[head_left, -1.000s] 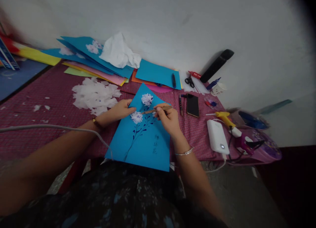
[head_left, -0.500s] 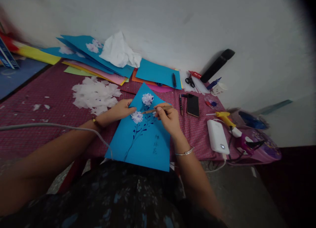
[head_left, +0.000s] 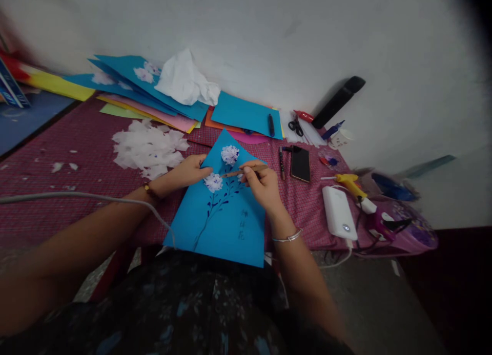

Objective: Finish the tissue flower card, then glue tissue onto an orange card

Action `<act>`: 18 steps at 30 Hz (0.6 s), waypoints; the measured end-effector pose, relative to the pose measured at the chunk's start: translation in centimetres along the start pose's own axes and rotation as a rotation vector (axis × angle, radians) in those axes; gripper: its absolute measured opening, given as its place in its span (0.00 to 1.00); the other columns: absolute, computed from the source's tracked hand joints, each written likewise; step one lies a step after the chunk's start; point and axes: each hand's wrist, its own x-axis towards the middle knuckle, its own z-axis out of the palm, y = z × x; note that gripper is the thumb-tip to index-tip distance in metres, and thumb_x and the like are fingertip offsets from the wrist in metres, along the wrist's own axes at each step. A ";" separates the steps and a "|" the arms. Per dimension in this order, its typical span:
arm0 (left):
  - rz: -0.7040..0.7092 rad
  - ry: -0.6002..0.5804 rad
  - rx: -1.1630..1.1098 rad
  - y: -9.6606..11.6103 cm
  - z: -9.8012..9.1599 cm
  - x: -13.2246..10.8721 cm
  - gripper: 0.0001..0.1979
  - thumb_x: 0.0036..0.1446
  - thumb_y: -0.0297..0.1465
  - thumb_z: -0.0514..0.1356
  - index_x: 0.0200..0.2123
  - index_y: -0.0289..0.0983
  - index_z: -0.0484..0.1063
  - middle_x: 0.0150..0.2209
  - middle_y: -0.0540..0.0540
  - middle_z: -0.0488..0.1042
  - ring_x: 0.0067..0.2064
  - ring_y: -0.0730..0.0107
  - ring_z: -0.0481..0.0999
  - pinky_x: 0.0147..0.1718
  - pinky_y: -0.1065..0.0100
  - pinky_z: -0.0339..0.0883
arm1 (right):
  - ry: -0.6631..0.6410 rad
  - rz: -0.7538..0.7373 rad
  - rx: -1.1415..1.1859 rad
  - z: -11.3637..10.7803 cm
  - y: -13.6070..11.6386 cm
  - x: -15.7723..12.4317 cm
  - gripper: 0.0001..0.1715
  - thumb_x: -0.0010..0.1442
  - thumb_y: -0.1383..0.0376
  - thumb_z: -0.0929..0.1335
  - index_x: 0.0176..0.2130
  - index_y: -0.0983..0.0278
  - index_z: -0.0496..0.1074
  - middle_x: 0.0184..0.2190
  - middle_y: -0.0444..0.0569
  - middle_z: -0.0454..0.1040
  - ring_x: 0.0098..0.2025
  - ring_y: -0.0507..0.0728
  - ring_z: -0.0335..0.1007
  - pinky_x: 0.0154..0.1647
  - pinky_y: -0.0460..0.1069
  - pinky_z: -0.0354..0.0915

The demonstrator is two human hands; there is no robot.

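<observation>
A blue sheet of paper (head_left: 226, 232) lies at the table's front edge, slightly overhanging it. It bears a painted stem with dark blue leaves, handwritten characters and fluffy white-and-purple paper flowers (head_left: 229, 154). My left hand (head_left: 191, 170) grips the sheet's left edge, thumb on top beside the lower flower (head_left: 212, 182). Between the fingers of my right hand (head_left: 262, 185) is a slim brown pointed stick (head_left: 234, 172); its tip is by the lower flower's right side. That hand partly covers another flower at right.
Left of the sheet sits a pile of torn white paper (head_left: 148, 147). Coloured papers (head_left: 246, 114) and crumpled tissue (head_left: 184, 81) lie behind. To the right are a phone (head_left: 300, 163), marker (head_left: 282, 163), power bank (head_left: 339, 212) and glue gun (head_left: 350, 185). A grey cable (head_left: 115, 196) crosses my left forearm.
Almost nothing differs. Both hands, the stick and the sheet keep their places, with only a very slight shift of the right fingers.
</observation>
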 end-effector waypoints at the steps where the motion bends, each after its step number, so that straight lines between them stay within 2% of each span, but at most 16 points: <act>1: -0.007 -0.006 0.001 0.0 0.0 0.0 0.08 0.51 0.36 0.57 0.30 0.37 0.68 0.24 0.51 0.68 0.25 0.70 0.66 0.23 0.70 0.57 | 0.000 -0.005 0.002 0.0 0.0 0.0 0.25 0.66 0.45 0.64 0.38 0.63 0.75 0.26 0.46 0.76 0.24 0.52 0.70 0.26 0.48 0.66; 18: 0.005 0.012 0.019 0.0 0.1 0.1 0.09 0.51 0.38 0.57 0.26 0.40 0.62 0.24 0.52 0.63 0.26 0.71 0.61 0.24 0.69 0.55 | -0.012 -0.014 -0.010 0.0 0.0 0.0 0.24 0.67 0.46 0.64 0.37 0.62 0.76 0.27 0.46 0.77 0.24 0.52 0.70 0.26 0.48 0.65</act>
